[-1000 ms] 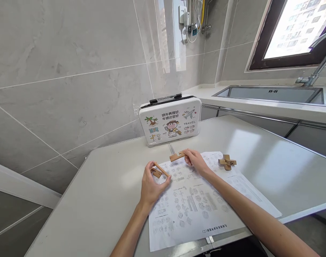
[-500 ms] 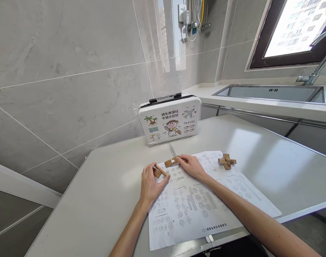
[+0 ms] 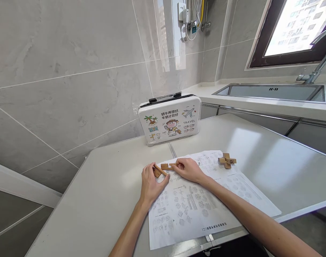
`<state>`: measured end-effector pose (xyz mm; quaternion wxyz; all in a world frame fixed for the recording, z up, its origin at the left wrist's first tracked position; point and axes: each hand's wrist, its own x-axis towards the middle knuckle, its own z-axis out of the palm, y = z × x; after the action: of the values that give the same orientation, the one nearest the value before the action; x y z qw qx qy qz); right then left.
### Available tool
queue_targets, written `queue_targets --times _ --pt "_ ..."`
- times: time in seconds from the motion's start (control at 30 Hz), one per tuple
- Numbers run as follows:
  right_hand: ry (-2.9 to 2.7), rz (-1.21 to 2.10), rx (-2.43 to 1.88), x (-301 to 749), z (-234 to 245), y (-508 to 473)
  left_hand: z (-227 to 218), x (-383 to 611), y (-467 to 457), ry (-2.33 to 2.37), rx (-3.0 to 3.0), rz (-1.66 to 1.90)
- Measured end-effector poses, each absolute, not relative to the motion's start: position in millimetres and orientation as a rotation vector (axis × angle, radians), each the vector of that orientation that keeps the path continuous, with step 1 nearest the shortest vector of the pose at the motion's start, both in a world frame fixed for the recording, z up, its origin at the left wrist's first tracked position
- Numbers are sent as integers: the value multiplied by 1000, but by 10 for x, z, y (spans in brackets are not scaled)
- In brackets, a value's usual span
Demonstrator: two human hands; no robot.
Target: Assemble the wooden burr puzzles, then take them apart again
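My left hand (image 3: 152, 184) is closed on wooden puzzle pieces (image 3: 158, 172), pinched between thumb and fingers; they meet at an angle, and the fingers hide part of them. A notched wooden puzzle piece (image 3: 165, 167) is pinched at one end by my right hand (image 3: 188, 169). Its notch faces away from me, and its free end points toward the pieces in my left hand. Beneath both hands lies a printed instruction sheet (image 3: 197, 221) covered in small diagrams. An assembled cross-shaped wooden puzzle (image 3: 227, 161) marked "G" rests near the sheet's far right corner.
A white case with cartoon prints (image 3: 170, 123) stands upright at the back of the table (image 3: 104, 192), in front of the tiled wall. Beyond, to the right, are a sink (image 3: 272, 93) and a faucet (image 3: 312, 75). A seam crosses the tabletop.
My right hand has moved slightly toward me and left, turning the notched piece more level and bringing it closer to the pieces in my left hand. The left hand stays put.
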<state>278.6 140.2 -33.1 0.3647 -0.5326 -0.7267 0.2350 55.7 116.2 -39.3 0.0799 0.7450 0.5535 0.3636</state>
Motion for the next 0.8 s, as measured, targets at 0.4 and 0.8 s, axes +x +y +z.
queue_targets --times 0.4,0.8 --pt "-1915 523 -1374 2763 -362 1391 -402 551 1184 1646 2324 1044" --pt "-1913 458 -1447 2753 -431 1420 -447 553 1231 1653 2407 951"
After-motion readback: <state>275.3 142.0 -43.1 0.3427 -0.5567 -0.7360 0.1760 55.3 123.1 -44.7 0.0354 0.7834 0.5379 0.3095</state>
